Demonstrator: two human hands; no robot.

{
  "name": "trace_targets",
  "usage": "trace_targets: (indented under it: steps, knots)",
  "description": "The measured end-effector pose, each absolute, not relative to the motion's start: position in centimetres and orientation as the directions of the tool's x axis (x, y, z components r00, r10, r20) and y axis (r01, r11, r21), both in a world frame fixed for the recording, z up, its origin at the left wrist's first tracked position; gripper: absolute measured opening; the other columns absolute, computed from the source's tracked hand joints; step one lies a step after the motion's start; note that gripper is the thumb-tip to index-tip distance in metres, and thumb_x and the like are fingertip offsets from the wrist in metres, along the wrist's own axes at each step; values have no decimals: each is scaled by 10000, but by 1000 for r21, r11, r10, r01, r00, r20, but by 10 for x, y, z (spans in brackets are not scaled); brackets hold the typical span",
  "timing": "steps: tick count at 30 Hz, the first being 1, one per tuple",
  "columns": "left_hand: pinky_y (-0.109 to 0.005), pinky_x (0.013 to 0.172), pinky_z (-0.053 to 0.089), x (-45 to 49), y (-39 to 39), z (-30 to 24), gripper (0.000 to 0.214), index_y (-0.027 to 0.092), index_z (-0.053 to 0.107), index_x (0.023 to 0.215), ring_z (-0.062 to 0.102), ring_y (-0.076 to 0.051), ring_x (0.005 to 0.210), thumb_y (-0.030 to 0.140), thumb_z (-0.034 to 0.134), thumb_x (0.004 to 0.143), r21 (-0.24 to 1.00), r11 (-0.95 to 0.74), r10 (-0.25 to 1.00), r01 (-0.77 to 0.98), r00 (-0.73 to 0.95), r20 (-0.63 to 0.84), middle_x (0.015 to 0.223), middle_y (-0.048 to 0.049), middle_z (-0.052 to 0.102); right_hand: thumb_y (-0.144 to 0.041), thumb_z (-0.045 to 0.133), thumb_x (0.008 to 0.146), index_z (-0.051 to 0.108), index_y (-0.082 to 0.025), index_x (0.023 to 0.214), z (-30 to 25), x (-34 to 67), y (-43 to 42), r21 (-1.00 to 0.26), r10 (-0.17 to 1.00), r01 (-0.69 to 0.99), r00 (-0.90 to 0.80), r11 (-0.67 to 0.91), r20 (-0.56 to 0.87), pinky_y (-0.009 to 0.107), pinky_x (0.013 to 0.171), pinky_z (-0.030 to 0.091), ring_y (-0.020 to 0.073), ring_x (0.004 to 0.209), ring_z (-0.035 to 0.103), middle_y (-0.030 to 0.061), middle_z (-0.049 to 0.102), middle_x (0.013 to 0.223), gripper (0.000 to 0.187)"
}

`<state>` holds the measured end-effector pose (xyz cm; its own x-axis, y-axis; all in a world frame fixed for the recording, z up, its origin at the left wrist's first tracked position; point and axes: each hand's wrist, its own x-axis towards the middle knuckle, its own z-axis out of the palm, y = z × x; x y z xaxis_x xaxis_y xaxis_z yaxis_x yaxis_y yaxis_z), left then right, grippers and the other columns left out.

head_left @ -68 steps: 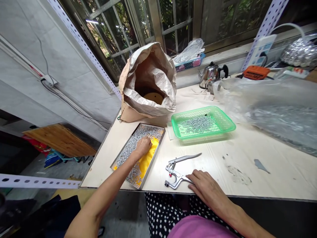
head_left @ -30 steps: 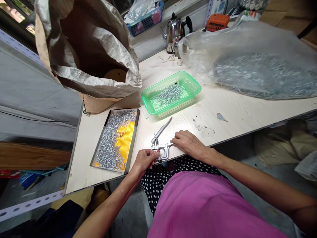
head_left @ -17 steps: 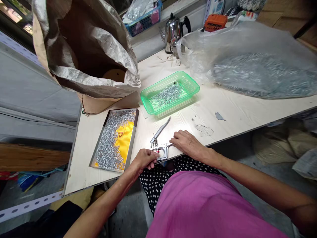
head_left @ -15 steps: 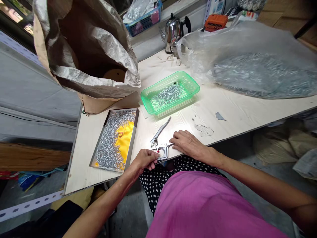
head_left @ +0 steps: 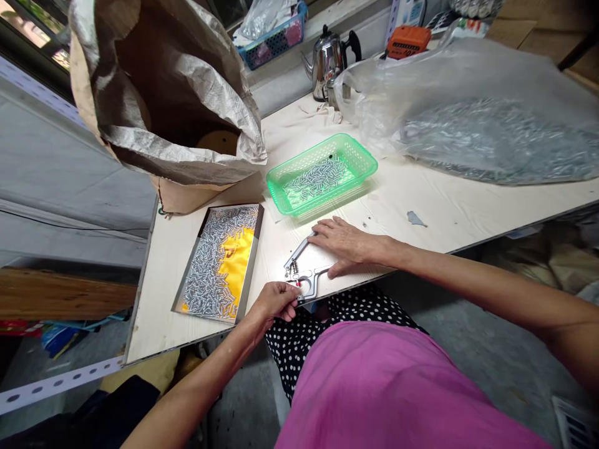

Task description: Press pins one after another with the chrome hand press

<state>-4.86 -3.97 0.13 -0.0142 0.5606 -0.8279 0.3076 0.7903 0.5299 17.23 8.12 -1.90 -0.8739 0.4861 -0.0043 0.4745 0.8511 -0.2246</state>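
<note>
A grey metal hand tool [head_left: 314, 284] lies at the table's front edge, its two handles spread apart with a dark coil spring between them and a small red piece by its lower end. My left hand [head_left: 275, 300] is closed, thumb and fingers pinching at that lower end; whether a small part is also between the fingertips is hidden. Over the handles' free ends lies my right hand [head_left: 345, 242], fingers stretched out at the upper handle [head_left: 300, 248] and thumb apart near the lower one. The grip is not closed around them.
Left of the tool, a shallow tray [head_left: 256, 249] holds many small metal pins over yellow cloth. Behind, a green plastic basket [head_left: 322, 209] holds more pins. A large open sack [head_left: 201, 171] stands back left; a clear plastic bag [head_left: 468, 75] of metal parts and a kettle [head_left: 326, 59] are beyond.
My right hand has shifted up and forward from the lower handle's end, its fingers stretching out to the upper handle. My left hand stays pinched at the tool's lower end.
</note>
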Motion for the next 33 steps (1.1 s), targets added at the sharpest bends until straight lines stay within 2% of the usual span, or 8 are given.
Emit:
trace_targets:
  steps: [3,8,15,17,19,23,27,33]
  knots:
    - [-155,351,366,-49,-40,2,314,142,540,638,497,-58,327,346,681,830,526,793,557,308,-19,-830,443,48,552,-642,736,644,410,-101,1386,-19,169,81,-217,495,480,-869,850,21,512,955,341,358,1111,458,201,519,1252,975]
    - [-151,349,355,-48,-41,1,295,145,537,648,494,-59,321,321,635,864,528,793,562,304,-30,-826,441,41,561,-613,735,678,565,-105,1169,-14,167,77,-195,516,509,-856,838,-18,459,891,347,322,1015,461,169,546,1150,727]
    - [-193,395,368,-44,-45,8,275,150,562,696,496,-78,353,359,617,867,515,773,582,370,-89,-809,487,39,566,-502,745,748,601,-129,1014,-9,169,67,-225,524,513,-852,828,-13,389,834,354,278,972,472,127,570,1065,481]
    - [-223,446,400,-45,-49,11,290,153,597,708,545,-107,422,375,572,892,519,653,685,552,-139,-715,533,13,592,-456,739,774,600,-130,989,-8,170,63,-243,530,516,-848,821,-13,372,815,356,267,963,477,120,574,1051,414]
    - [-257,541,446,-44,-51,15,285,162,653,763,622,-151,573,377,542,914,484,407,862,775,-150,-484,652,-29,657,-432,730,791,598,-131,993,-7,172,60,-258,532,517,-847,816,-14,364,805,356,261,961,480,115,578,1040,385]
    - [-319,766,500,-34,-45,16,219,204,666,1030,630,-215,927,363,558,924,307,-71,992,949,100,-78,995,-65,686,-426,717,805,597,-131,1000,-8,172,58,-266,534,515,-846,815,0,364,804,357,260,962,483,118,581,1043,374]
    - [-390,879,505,-16,-20,6,447,182,519,1261,536,-261,1100,402,619,884,167,-318,946,933,325,-19,1208,-111,608,-476,694,814,597,-111,1051,-11,168,57,-247,547,531,-837,811,-3,383,827,369,275,993,490,133,583,1054,445]
    - [-436,925,471,-13,4,-4,586,129,407,1348,516,-280,1083,398,621,874,173,-442,880,880,462,-106,1215,-142,580,-455,785,698,556,-89,1168,-8,181,58,-217,567,558,-824,801,-25,430,876,402,300,1019,499,153,581,1119,638]
